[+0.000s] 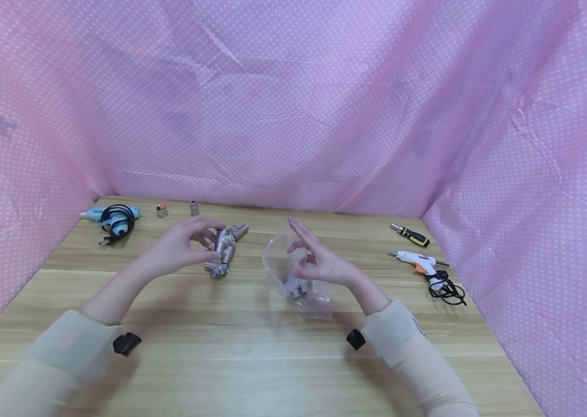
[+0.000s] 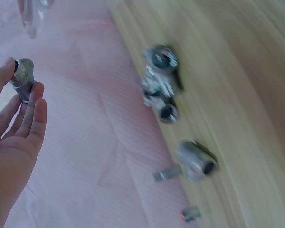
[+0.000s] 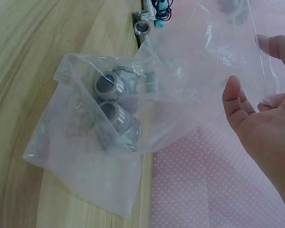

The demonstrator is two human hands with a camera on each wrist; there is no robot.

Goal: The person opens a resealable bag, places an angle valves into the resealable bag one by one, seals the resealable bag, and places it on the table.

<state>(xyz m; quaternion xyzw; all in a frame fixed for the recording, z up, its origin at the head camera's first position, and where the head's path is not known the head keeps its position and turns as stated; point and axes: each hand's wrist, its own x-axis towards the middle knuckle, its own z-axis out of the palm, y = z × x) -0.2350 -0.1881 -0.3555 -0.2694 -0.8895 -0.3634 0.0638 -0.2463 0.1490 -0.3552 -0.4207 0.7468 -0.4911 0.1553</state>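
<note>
Here, fitting (image 2: 22,78) in left hand (image 2: 14,128)

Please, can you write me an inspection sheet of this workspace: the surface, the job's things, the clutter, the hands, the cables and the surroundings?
Surface: wooden table, light planks.
Job's things: clear plastic bag with metal fittings inside; loose metal fittings lie on the table beside it.
Clutter: blue glue gun, white glue gun, screwdriver, two small sleeves near the back.
Hands: left hand pinches one metal fitting; right hand holds the bag's upper edge.
Cables: black cords coiled by each glue gun, not plugged in as far as seen.
Surroundings: pink dotted cloth walls on three sides.
</note>
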